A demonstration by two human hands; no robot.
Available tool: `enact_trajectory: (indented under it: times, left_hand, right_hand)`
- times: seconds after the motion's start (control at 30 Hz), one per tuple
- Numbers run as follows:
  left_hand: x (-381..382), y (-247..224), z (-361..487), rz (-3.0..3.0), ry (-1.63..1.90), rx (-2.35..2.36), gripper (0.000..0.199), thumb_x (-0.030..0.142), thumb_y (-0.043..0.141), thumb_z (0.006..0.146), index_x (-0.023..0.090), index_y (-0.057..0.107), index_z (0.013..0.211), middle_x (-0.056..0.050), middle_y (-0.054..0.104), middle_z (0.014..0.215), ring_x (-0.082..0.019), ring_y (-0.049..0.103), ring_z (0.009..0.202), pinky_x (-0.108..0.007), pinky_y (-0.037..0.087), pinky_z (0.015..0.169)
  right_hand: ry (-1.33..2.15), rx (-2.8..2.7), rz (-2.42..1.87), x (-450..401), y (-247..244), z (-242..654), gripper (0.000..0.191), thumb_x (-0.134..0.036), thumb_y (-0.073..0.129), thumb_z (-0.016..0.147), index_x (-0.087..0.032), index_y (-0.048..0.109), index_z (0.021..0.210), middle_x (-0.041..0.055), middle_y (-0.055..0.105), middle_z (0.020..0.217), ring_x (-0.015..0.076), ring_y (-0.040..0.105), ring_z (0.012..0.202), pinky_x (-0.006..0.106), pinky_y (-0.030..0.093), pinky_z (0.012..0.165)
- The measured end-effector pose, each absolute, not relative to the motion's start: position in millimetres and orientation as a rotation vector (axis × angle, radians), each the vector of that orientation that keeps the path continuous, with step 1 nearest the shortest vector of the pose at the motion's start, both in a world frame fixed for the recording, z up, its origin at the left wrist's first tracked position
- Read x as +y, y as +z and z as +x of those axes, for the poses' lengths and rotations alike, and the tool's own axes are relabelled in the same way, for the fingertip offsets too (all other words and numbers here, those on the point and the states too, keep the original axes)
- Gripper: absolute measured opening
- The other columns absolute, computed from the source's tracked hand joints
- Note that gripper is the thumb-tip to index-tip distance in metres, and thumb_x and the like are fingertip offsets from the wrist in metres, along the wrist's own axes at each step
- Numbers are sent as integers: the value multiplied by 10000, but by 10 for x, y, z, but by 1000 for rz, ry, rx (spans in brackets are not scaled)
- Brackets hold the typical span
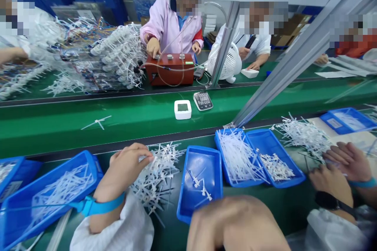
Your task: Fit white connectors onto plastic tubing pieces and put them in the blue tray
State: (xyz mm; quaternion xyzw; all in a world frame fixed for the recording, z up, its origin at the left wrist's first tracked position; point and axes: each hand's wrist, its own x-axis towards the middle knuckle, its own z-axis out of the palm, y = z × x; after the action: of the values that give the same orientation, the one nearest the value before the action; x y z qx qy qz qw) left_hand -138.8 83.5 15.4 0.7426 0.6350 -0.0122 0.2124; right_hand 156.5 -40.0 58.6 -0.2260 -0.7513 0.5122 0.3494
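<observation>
My left hand (126, 168), with a blue wrist strap (101, 206), is over a pile of white tube pieces with small connectors (160, 176). Its thumb and fingertips are pinched together at the pile's upper left; what they hold, if anything, I cannot make out. Smeared by motion, my right hand (235, 223) is at the bottom, in front of a blue tray (184, 200) with a few tube-and-connector pieces in it. Its fingers cannot be made out. Right of that tray are a blue bin of thin white tubes (240, 157) and another of small white connectors (277, 166).
A blue bin of tubes (63, 188) stands left. A co-worker's hands (335, 184) are at right, beside another pile (304, 135). On the green conveyor (141, 113) lie a white device (182, 110), a blood pressure monitor (203, 101) and a tube piece (98, 121). A metal post (279, 74) slants across.
</observation>
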Motion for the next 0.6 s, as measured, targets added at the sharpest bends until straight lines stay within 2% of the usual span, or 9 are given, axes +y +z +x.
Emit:
enact_trajectory:
  times: [0.1, 0.2, 0.27, 0.3, 0.4, 0.43, 0.5, 0.57, 0.6]
  left_hand:
    - [839, 126, -1366, 2048, -126, 1762, 225, 359, 598, 964, 357, 820, 931, 33, 667, 1365, -264, 638, 1228, -488, 394, 1095]
    - [839, 109, -1371, 2056, -130, 1756, 198, 347, 642, 929, 366, 833, 879, 38, 676, 1366, -273, 629, 1270, -478, 391, 1135]
    - [835, 114, -1370, 2046, -141, 1752, 171, 352, 677, 908, 367, 836, 848, 42, 687, 1359, -279, 632, 1278, -485, 379, 1163]
    - [833, 123, -1366, 2036, -149, 1749, 159, 351, 691, 901, 370, 837, 840, 44, 691, 1356, -281, 635, 1279, -491, 374, 1172]
    - [828, 166, -1353, 2008, -182, 1744, 137, 326, 720, 887, 379, 837, 839, 42, 692, 1363, -282, 626, 1306, -495, 377, 1175]
    - [826, 183, -1351, 2004, -191, 1744, 139, 315, 722, 887, 378, 838, 844, 37, 690, 1368, -282, 620, 1319, -489, 384, 1170]
    - [823, 212, -1352, 2009, -200, 1745, 137, 308, 725, 893, 380, 841, 894, 25, 671, 1400, -286, 612, 1333, -491, 391, 1165]
    - [819, 223, -1359, 2014, -207, 1754, 142, 325, 728, 897, 387, 839, 960, 19, 649, 1437, -299, 616, 1328, -513, 391, 1165]
    - [816, 219, -1363, 2018, -207, 1759, 152, 337, 733, 894, 388, 835, 993, 18, 643, 1446, -306, 617, 1325, -523, 391, 1167]
  right_hand:
    - [1402, -1884, -505, -452, 519, 2037, 300, -554, 600, 981, -301, 631, 823, -20, 787, 975, 216, 725, 881, 403, 588, 694]
    - [1457, -1630, -545, -396, 515, 3113, 312, -430, 461, 1069, -309, 635, 841, -27, 743, 746, 193, 666, 637, 387, 558, 567]
    - [1437, -1483, -598, -360, 449, 4010, 372, -395, 359, 1099, -340, 618, 837, -51, 564, 494, 178, 489, 404, 355, 466, 413]
    - [1380, -1328, -666, -351, 383, 4439, 356, -368, 386, 1093, -350, 616, 822, -60, 439, 415, 177, 372, 330, 351, 394, 354]
    - [1205, -1046, -871, -353, 108, 5389, 314, -380, 489, 1048, -360, 581, 749, -60, 167, 362, 205, 178, 283, 396, 256, 295]
    - [1182, -1015, -846, -356, 22, 5551, 274, -376, 531, 1029, -361, 582, 760, -64, 173, 370, 202, 171, 286, 397, 254, 294]
    - [1240, -1047, -725, -355, -91, 5625, 162, -344, 612, 987, -352, 597, 826, -75, 312, 406, 181, 237, 301, 374, 310, 308]
    - [1350, -1157, -584, -353, -102, 5383, 56, -340, 666, 949, -346, 615, 925, -89, 519, 528, 162, 397, 367, 334, 404, 359]
    - [1392, -1225, -535, -358, -72, 5159, 70, -370, 680, 935, -348, 620, 964, -88, 601, 613, 168, 497, 441, 322, 453, 401]
